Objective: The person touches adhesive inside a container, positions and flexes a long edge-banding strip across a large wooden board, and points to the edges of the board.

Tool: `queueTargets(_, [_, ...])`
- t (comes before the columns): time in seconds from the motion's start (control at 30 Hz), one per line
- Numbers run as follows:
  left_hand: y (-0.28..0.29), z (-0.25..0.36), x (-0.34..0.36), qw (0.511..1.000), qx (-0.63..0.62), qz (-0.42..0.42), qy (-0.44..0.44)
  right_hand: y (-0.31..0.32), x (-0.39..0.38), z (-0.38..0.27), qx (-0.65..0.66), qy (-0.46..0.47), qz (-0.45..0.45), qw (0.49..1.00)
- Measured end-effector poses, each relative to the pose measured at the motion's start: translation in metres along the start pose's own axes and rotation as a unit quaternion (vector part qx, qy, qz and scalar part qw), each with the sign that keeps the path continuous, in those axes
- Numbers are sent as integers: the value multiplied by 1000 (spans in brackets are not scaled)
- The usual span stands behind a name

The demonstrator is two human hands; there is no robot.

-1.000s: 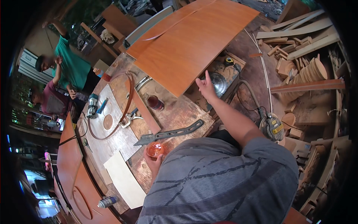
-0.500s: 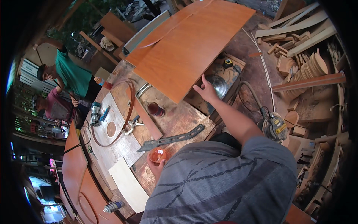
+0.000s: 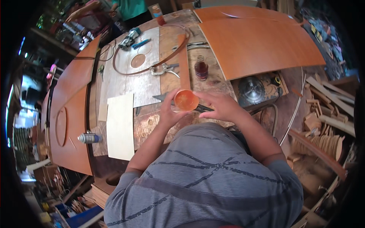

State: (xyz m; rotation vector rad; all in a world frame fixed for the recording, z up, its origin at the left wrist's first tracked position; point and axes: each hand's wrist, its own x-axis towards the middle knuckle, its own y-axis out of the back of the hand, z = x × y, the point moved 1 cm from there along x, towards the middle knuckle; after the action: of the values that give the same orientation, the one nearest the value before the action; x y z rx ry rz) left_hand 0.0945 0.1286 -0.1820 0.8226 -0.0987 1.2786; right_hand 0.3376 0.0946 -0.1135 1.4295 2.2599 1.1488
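Now, fingers of left hand [image 3: 167, 112] curled round left side of small round orange cup [image 3: 186, 100], thumb up by rim; right hand [image 3: 222, 106] closing on it from the right, fingertips [image 3: 198, 94] laid over far edge, so cup gripped betw. both hands, held just above workbench [image 3: 152, 121] in front of chest. Directly under cup: long dark metal bar [image 3: 203, 108], ends poking out either side of hands. Just beyond, upright on bench: small dark glass bottle [image 3: 201, 69]. Left of bottle: metal clamp pliers [image 3: 164, 69] lying flat, w/ narrow orange-brown wood strip [image 3: 184, 62] running away from cup. Further left: grey sheet [image 3: 131, 81] w/ round wooden disc [image 3: 137, 60] on it, thin bent hoop [image 3: 152, 66] looped around disc. At far end of sheet: blue-grey power tool [image 3: 129, 38]. Near left of hands: pale plywood rectangle [image 3: 120, 127], and beside it spray can [image 3: 89, 138] on its side. Right of hands: circular saw blade [image 3: 251, 89] set in bench opening, well apart from cup. Large orange-brown veneer panel [image 3: 258, 41] spread across far right of bench. Far right on floor: heap of wood offcuts [image 3: 323, 125]. Top left, beyond bench: two other people [image 3: 114, 9], only partly in view.
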Motion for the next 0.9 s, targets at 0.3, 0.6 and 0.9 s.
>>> queueTargets(0.3, [8,22,10,998,42,46,-10,0,37,-31,-237,-45,-150,959])
queueTargets(0.6, [14,21,15,998,38,58,-12,9,41,-35,-204,-14,-125,971])
queueTargets(0.9, [11,25,21,998,36,46,-23,4,40,-18,-228,-21,-110,967])
